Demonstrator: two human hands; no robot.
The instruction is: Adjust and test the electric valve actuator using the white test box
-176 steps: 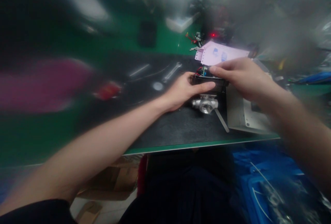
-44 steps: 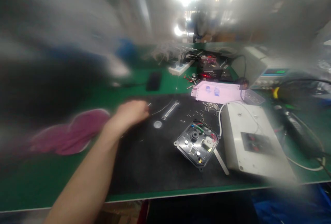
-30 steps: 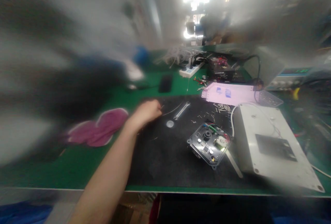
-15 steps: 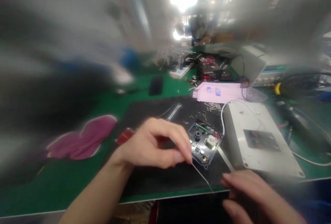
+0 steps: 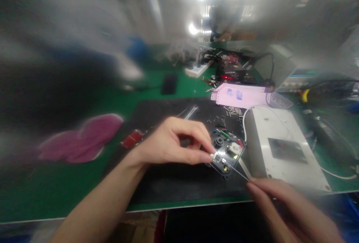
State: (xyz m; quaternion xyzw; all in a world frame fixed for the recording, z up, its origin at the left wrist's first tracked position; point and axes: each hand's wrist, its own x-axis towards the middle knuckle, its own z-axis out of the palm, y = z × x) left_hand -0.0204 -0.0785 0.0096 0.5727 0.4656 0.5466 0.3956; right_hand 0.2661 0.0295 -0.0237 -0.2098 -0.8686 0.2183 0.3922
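Well left of the open black housing (image 5: 226, 146), a maroon cloth (image 5: 86, 138) lay crumpled, with a blurred red item (image 5: 132, 139) nearer to the housing. Next came the left hand (image 5: 185, 147), its thumb and fingertips meeting at the housing's left edge and pinching what looked like the small pale end of a thin wire (image 5: 238, 172). Behind that hand, to the left of and beyond the housing, lay a partly hidden wrench (image 5: 191, 112). The housing itself sat on the black mat (image 5: 168, 187), its electronics exposed; it was probably stiff and fairly light to shift, best held by its outer rim or corner lugs, since the board and coloured leads looked fragile. The wire crossed in front of the housing, slanting down to the right; it seemed very light, springy and easily bent, so fingertips close to its ends gave the safest hold. Beyond the housing lay loose metal pins (image 5: 234, 111). Nearer the viewer and right of the housing, the right hand (image 5: 276, 200) pinched the wire's other end between thumb and forefinger. Farther right of the housing stood a grey box (image 5: 283, 130).
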